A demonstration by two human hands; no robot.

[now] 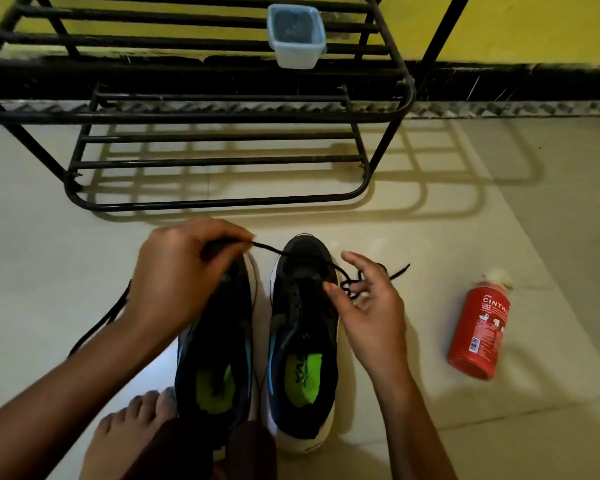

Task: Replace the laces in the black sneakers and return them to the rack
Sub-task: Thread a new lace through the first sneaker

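Two black sneakers were placed side by side on the floor, with the toes turned toward the rack (222,202) and the heels toward the person. The left sneaker (219,358) was partly covered by the left hand (181,271), which was closed in a pinch on one end of a black lace (291,254). From this pinch the lace was stretched to the right, across the toe of the right sneaker (305,341), and it ended in a loose tangle just beside the right hand (374,306). That hand was held open, with the fingers spread and lightly bent; whether the tangle was caught on a finger could not be told. The long axis of the lace lay across the shoes, not along them, so the eyelets of the right sneaker were between the two hands, nearer to the right one. A second lace (97,327) lay on the floor on the left. It is judged that the lacing was at an early stage and neither shoe was ready for the rack.
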